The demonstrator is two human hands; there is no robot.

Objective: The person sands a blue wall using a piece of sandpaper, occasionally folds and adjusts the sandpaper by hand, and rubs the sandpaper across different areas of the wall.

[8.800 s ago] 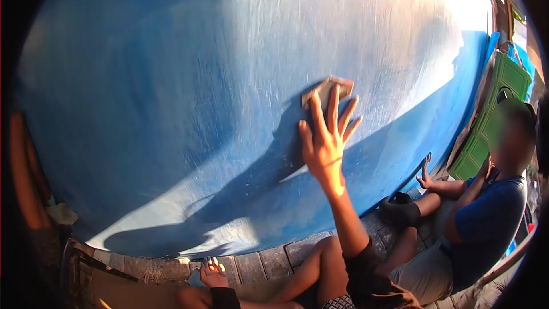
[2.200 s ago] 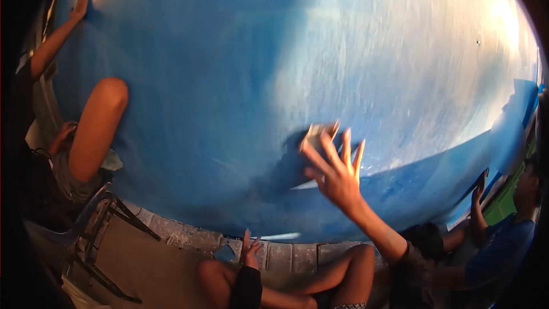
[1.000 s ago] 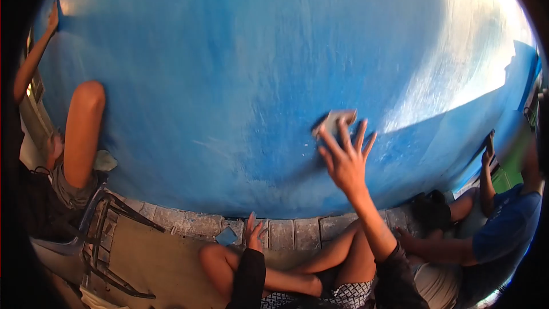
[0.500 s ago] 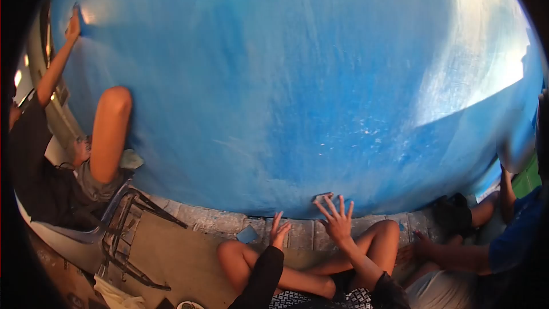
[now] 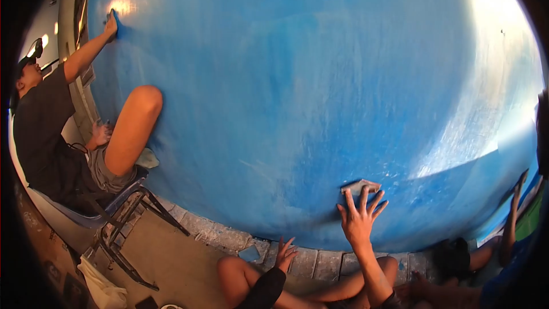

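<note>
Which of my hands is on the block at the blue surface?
Your right hand, touching the block; your left hand is lower in view, by the paving bricks, with no block.

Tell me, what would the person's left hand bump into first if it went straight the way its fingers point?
Probably the blue surface, near its lower edge: the left hand points up toward it and nothing shows in between, though one view leaves the depth unclear.

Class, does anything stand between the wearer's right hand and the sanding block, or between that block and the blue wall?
Nothing visible does: the right hand touches the sanding block, which lies against the blue wall; its wall-side face is hidden.
</note>
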